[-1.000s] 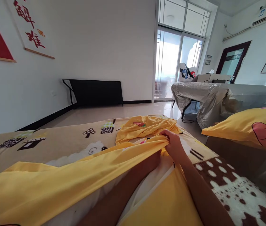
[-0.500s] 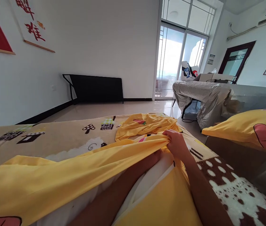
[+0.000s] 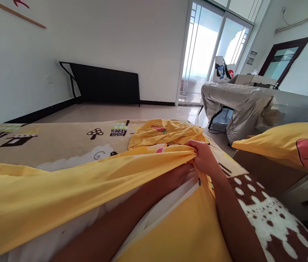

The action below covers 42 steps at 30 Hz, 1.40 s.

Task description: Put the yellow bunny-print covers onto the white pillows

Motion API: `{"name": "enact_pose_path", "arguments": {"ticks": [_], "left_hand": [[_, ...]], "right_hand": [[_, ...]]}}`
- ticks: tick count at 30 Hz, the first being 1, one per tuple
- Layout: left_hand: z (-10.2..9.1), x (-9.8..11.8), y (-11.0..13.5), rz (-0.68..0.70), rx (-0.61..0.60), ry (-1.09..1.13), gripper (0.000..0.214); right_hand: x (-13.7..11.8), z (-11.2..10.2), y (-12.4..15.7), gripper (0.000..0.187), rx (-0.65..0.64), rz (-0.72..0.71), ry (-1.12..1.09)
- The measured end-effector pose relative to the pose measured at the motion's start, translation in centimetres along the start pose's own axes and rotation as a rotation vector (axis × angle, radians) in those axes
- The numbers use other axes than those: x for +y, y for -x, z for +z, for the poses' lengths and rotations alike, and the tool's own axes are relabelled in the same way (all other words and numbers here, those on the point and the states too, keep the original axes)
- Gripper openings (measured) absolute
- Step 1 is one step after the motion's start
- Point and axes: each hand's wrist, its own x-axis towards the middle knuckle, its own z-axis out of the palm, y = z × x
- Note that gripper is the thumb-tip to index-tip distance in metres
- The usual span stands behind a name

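Right hand (image 3: 202, 156), fingers tight on yellow fabric (image 3: 102, 178); left hand (image 3: 182, 174) outstretched under its fold (fingers mostly hidden, state unclear).

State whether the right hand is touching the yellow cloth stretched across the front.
Touching. The head view shows the right hand closed on the bunched end of the yellow cloth.

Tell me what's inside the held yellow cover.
Inside the yellow cover, the left forearm and part of the left hand show, alongside white fabric. Its fingers are hidden by bunched cloth at the right hand; anything deeper is covered.
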Motion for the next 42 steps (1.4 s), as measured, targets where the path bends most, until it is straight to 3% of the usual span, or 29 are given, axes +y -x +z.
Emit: {"name": "enact_pose_path", "arguments": {"ticks": [6, 13, 19, 28, 35, 42], "left_hand": [[1.2, -1.5, 0.9, -0.137, 0.127, -0.072, 0.050], [1.0, -1.6, 1.0, 0.042, 0.133, -0.130, 0.044], [0.9, -1.2, 0.3, -0.090, 0.099, -0.152, 0.047], [1.6, -2.3, 0.4, -0.255, 0.182, -0.233, 0.045], [2.0, -2.7, 0.4, -0.303, 0.123, -0.097, 0.048], [2.5, -3.2, 0.8, -0.322, 0.223, -0.029, 0.051]], "right_hand": [[-0.1, 0.0, 0.1, 0.032, 0.048, 0.006, -0.029], [-0.2, -0.1, 0.1, 0.031, 0.033, -0.004, 0.069], [-0.5, -0.2, 0.2, 0.033, 0.044, 0.014, 0.149], [-0.6, -0.1, 0.2, 0.035, 0.057, -0.032, 0.205], [-0.5, 0.0, 0.2, 0.036, 0.021, -0.027, 0.199], [-0.6, -0.1, 0.2, 0.033, -0.010, -0.016, 0.208]]}}
